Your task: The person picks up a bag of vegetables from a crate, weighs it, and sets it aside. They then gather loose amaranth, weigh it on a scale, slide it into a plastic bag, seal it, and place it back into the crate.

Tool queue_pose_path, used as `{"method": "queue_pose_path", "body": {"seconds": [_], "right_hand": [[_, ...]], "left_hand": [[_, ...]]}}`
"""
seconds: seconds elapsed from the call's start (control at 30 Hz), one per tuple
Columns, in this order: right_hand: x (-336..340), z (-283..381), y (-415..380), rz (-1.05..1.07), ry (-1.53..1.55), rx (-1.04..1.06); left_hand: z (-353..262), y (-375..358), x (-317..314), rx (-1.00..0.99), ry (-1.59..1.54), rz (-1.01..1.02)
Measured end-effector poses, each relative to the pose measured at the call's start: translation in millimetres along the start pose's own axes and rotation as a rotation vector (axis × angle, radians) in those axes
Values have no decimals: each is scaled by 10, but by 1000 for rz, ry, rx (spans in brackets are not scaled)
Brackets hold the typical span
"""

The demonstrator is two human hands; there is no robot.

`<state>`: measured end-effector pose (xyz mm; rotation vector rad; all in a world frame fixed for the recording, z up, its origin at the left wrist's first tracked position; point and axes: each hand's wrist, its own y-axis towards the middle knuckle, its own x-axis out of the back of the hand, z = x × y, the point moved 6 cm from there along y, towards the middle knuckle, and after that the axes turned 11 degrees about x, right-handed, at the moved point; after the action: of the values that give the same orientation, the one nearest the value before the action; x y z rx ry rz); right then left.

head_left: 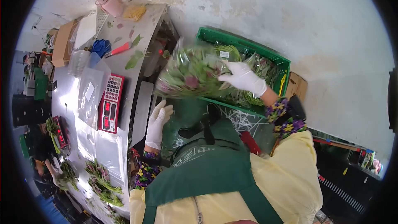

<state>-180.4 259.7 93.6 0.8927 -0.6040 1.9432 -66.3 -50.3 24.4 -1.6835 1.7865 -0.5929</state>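
A clear plastic bag of leafy greens (pixel 190 72), green with purplish leaves, hangs blurred over the near left side of a green crate (pixel 265 49). My right hand (pixel 244 78), in a white glove, grips the bag at its right end. Below the bag, near the table's edge, is my left hand (pixel 158 123), also white-gloved. It is open and holds nothing, its fingers pointing up toward the bag. More bagged greens (pixel 263 68) lie inside the crate, one with a white label (pixel 224 54).
To the left stands a metal table (pixel 143 20) with a red scale (pixel 110 103), plastic bags (pixel 89 99), red-handled scissors (pixel 120 49), a pink jug (pixel 110 3) and loose greens (pixel 101 180). A co-worker's hand (pixel 58 174) is at the far left. White strips (pixel 242 120) litter the floor.
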Motion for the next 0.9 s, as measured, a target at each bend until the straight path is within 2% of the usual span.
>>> {"method": "queue_pose_path", "body": {"seconds": [0.1, 0.13, 0.2, 0.23, 0.3, 0.33, 0.4, 0.43, 0.47, 0.53, 0.6, 0.63, 0.7, 0.73, 0.77, 0.8, 0.83, 0.87, 0.9], "right_hand": [[-28, -456, 18, 225, -443, 381], [-82, -564, 65, 234, -437, 388], [-382, -917, 127, 590, -764, 322], [-554, -1117, 213, 593, -761, 332], [-1148, -1813, 175, 1115, -808, 155], [-1286, -1965, 154, 1125, -805, 162], [-1367, -2043, 314, 771, -866, 333], [-1432, -2076, 367, 623, -735, 263], [-1510, -2025, 347, 632, -727, 274], [-1270, -1861, 303, -45, -313, 101], [-1187, -1959, 15, -311, -223, -158], [-1124, -1916, -178, -344, -329, -356], [-1368, -2175, -617, -387, -306, -637], [-1646, -2385, -806, -369, -245, -635], [-1932, -2588, -910, -218, -12, -596], [-2029, -2593, -933, -180, -164, -418], [-1863, -2463, -818, -84, -32, -381], [-1628, -2177, -729, -136, 19, -435], [-1748, -2449, -782, -115, -72, -637]], "left_hand": [[240, 11, 61, 49, 22, -72], [329, 4, 102, 87, 23, -120], [505, 4, 176, 95, 10, -153], [558, -27, 208, 109, 9, -206], [651, -54, 264, 134, -3, -270], [696, -81, 267, 144, -9, -274], [757, -119, 259, 164, -14, -290], [769, -143, 255, 179, -25, -298], [792, -161, 268, 188, -29, -309], [804, -205, 300, 187, -27, -337], [880, -176, 350, 205, -31, -346], [917, -163, 384, 221, -41, -356], [907, -149, 382, 202, -73, -355], [907, -173, 367, 192, -107, -356], [887, -182, 345, 154, -121, -348], [862, -216, 329, 154, -47, -331], [985, -183, 392, 130, -131, -291], [981, -213, 426, 116, -70, -312], [859, -323, 422, 176, -104, -336]]}}
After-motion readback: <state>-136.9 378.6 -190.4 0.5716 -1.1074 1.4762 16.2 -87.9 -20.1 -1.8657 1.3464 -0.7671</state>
